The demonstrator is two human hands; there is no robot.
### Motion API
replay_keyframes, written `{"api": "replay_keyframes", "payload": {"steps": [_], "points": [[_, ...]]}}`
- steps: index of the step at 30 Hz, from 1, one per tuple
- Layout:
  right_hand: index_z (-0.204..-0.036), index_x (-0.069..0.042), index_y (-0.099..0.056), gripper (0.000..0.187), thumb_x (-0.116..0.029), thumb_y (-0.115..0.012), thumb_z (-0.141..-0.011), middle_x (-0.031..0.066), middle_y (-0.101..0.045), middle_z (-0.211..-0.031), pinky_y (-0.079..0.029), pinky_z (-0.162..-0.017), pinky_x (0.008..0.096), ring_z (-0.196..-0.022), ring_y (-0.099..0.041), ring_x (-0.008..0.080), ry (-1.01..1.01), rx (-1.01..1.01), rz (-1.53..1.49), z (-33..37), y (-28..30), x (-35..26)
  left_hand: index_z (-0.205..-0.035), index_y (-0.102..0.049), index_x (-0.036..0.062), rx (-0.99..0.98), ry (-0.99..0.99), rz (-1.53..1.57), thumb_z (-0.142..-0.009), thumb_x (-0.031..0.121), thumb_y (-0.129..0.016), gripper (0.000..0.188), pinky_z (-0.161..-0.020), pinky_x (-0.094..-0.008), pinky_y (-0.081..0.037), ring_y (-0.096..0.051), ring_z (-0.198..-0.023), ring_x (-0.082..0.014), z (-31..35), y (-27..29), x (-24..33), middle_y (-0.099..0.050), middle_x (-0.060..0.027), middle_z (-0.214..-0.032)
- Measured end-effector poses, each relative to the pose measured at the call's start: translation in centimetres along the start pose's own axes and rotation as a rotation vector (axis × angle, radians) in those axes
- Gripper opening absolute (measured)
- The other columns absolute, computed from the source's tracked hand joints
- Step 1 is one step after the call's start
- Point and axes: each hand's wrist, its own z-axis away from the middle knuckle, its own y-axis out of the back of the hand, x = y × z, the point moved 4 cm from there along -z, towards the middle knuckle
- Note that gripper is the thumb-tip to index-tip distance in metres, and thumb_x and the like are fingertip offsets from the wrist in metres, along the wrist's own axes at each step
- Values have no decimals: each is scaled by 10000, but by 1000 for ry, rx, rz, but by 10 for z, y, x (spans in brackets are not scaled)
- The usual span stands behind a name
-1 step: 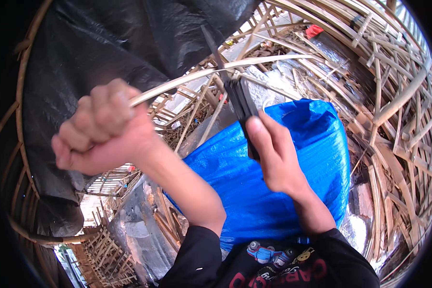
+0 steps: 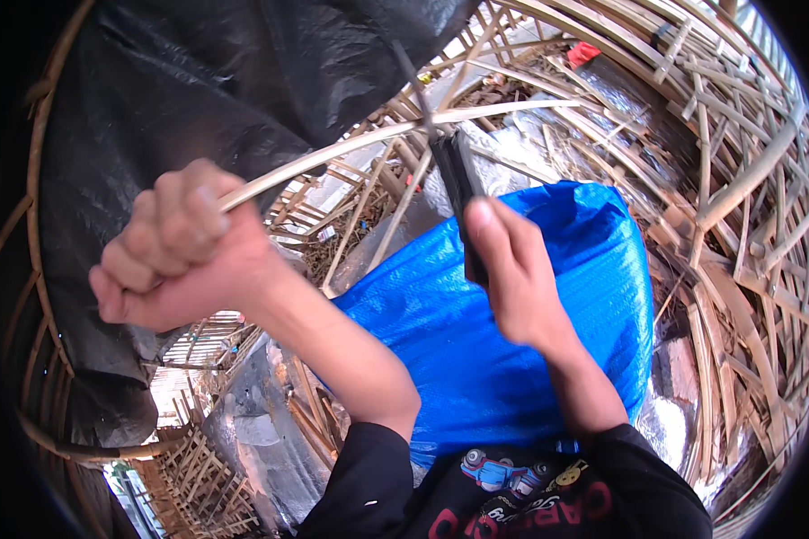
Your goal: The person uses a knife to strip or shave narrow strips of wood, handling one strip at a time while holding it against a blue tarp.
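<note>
My left hand (image 2: 175,256) is clenched in a fist around one end of a long thin bamboo strip (image 2: 351,144). The strip runs up and to the right from that hand. My right hand (image 2: 512,269) grips the dark handle of a knife (image 2: 458,180), thumb pressed along it. The knife's narrow blade points up and away and meets the strip near its middle. Both hands are raised above a blue woven plastic sheet (image 2: 530,377) that covers my lap.
A black plastic sheet (image 2: 198,99) hangs at the upper left. Curved bamboo strips and woven bamboo frames (image 2: 737,180) pile up on the right and behind. Small bamboo lattices (image 2: 198,467) and silvery foil lie at the lower left. A small red object (image 2: 584,54) sits at the top.
</note>
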Motion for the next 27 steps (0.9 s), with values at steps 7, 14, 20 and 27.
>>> {"api": "replay_keyframes", "payload": {"steps": [7,14,20,27], "points": [[-832,31,-570,545,-462,-464,-1040,140,-538,-601,-428,-570,401,-569,-539,225,-6,122,228,-46,23,64,-515,-248,161,-12,102,-108,-903,272,-415,437,-428,-281,-149,-105,-384,-87,6,29,-35,-213,21,-423],[-822,20,-550,520,-445,-469,-1040,182,-539,-596,-432,-574,443,-541,-550,321,68,-18,161,-24,0,36,-500,-248,171,-18,102,-151,-909,305,-429,467,-425,-267,-134,-107,-380,-76,5,22,-39,-232,33,-414],[-772,-7,-533,562,-487,-436,-1047,45,-492,-596,-391,-533,379,-558,-490,149,-251,264,34,-73,63,116,-495,-238,200,-31,-73,-236,-902,334,-430,470,-443,-260,-115,-103,-388,-66,3,-6,21,-220,69,-429],[-752,-66,-502,538,-504,-418,-1053,-5,-434,-578,-333,-482,293,-504,-411,90,-92,99,-78,-48,21,76,-527,-198,208,44,39,-216,-860,325,-435,425,-536,-312,-191,-114,-448,-99,3,34,-6,-164,52,-466]]}}
